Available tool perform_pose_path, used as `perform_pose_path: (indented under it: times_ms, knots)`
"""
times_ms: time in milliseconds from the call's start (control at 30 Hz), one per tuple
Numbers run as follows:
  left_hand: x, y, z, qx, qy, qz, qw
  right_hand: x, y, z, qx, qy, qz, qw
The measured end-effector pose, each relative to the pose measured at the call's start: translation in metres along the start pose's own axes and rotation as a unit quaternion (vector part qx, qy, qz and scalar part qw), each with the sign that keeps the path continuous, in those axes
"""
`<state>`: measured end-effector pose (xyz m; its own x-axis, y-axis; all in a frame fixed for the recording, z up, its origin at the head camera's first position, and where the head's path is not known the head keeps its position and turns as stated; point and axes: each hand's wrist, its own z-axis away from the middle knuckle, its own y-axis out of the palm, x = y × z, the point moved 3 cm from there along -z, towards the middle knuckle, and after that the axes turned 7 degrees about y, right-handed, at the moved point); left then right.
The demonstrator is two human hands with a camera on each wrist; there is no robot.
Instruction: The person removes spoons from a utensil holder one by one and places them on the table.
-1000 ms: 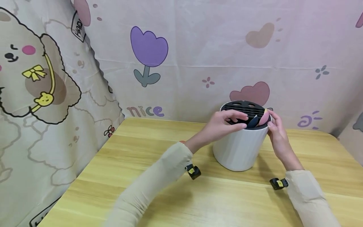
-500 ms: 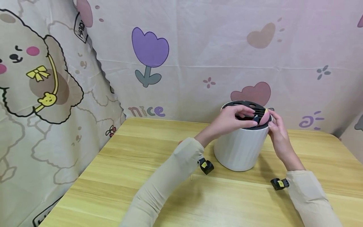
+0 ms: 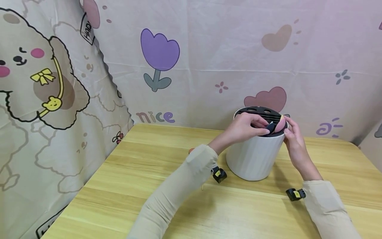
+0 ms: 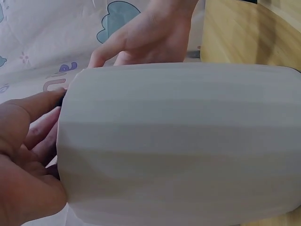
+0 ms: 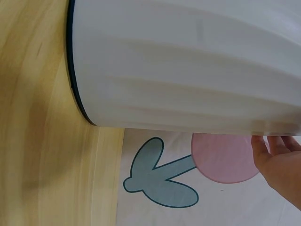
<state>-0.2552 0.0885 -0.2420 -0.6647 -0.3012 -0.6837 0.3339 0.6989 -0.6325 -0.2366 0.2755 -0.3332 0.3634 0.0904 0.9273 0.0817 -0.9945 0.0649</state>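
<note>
A pale cloth [image 3: 206,43] with printed flowers and hearts hangs behind the wooden table [image 3: 119,172]. On the table, right of the middle and near the back edge, stands a white container [image 3: 253,161] with a faintly ribbed wall. Two beige sleeves [image 3: 179,186] come toward it from the front.

The left hand [image 3: 246,127] is over the near left part of the rim; its thumb and fingers pinch a dark blue piece [image 3: 271,127]. The right hand [image 3: 295,144] holds the container at the right side of the rim, the thumb in front and the fingers farther back; how firmly it presses, one cannot tell.

The black slotted top [image 3: 259,110] fills the mouth of the container. In its right part a pink piece with a yellow tip [image 3: 280,125] stands tilted, just beside the dark blue one. At each wrist there is a small black camera [image 3: 219,174]. A small orange thing [image 3: 191,150], mostly hidden, shows behind the left sleeve.
</note>
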Motion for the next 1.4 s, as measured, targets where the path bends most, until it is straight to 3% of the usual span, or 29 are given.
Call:
perform_pose_path:
  times_ms: [167,433,833,1067,1400]
  knots:
    - [0.001,-0.001,0.001,-0.006,-0.012,-0.008,0.9999,0.000,0.000,0.000,-0.004,0.002,0.003,1.0000]
    - [0.005,-0.003,0.002,-0.013,-0.018,0.029,0.9993,-0.002,0.000,0.000,-0.007,0.001,0.001,1.0000]
    - [0.006,-0.010,0.003,-0.031,0.006,0.053,0.9981,-0.001,0.000,-0.001,-0.006,-0.004,-0.005,1.0000]
    - [0.009,-0.012,0.004,-0.051,-0.009,0.134,0.9896,-0.002,-0.001,-0.001,-0.008,-0.001,-0.001,1.0000]
    - [0.015,-0.015,0.008,-0.072,0.017,0.190,0.9790,-0.002,0.001,0.000,-0.007,-0.013,-0.009,0.9999]
